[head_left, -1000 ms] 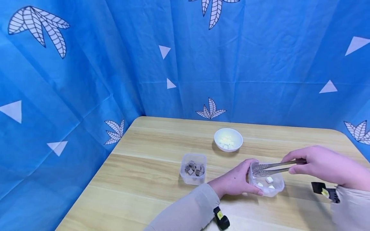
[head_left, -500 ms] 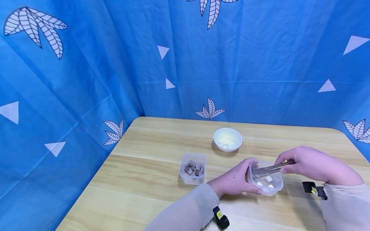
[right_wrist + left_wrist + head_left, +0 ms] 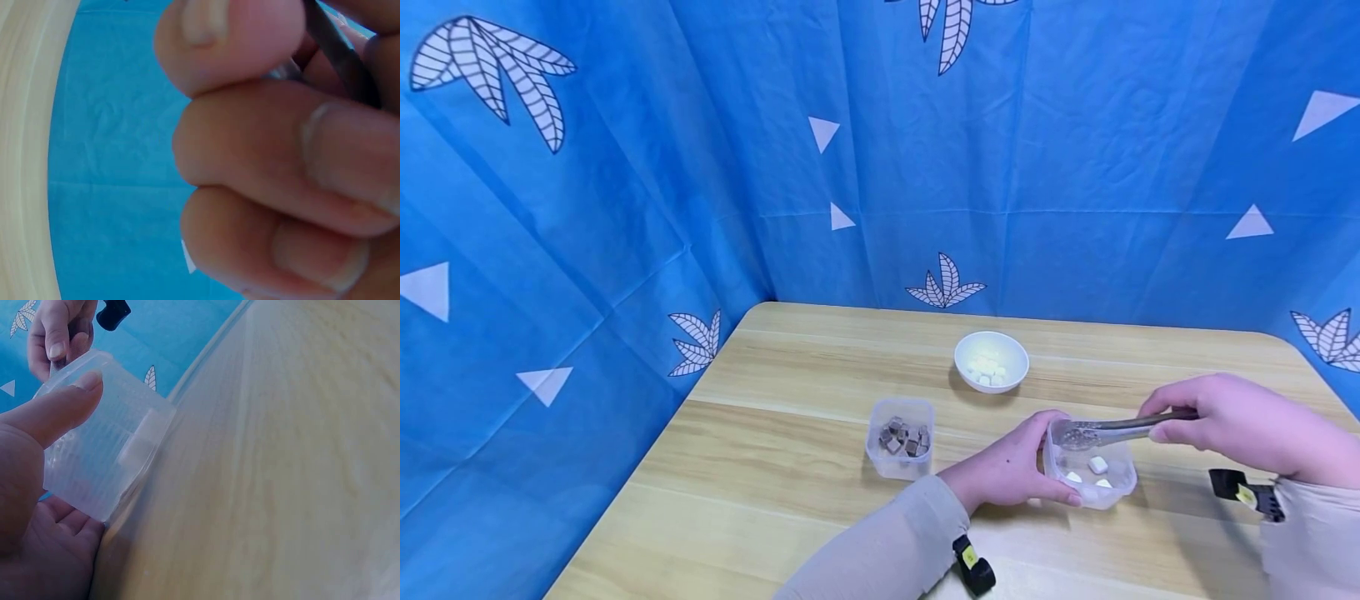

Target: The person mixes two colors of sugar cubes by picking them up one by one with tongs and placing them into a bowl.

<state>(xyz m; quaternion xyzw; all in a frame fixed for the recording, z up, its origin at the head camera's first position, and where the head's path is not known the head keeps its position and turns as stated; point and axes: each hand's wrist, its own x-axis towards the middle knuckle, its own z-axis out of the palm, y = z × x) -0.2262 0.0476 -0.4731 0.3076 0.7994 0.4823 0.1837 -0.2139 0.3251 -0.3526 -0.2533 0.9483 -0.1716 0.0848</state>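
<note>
In the head view, my left hand (image 3: 1011,467) grips a clear plastic container (image 3: 1099,500) from its left side, thumb on the near wall and fingers at the far one. Several white cubes (image 3: 1098,465) lie on its bottom. My right hand (image 3: 1228,425) holds metal tongs (image 3: 1116,430), their perforated tips over the container's left part and pressed together. Whether a cube sits between the tips I cannot tell. The left wrist view shows the left thumb (image 3: 69,406) across the container wall. Curled right fingers (image 3: 250,144) fill much of the right wrist view.
A second clear container (image 3: 901,467) with dark metallic cubes stands left of my left hand. Behind stands a white bowl (image 3: 992,387) with several white cubes inside. The wooden table (image 3: 760,475) ends at a blue patterned curtain (image 3: 880,167).
The right hand dips left toward the container, then draws back right and slightly up. The tongs' arms, apart a second ago, are now together. The left hand and container stay put.
</note>
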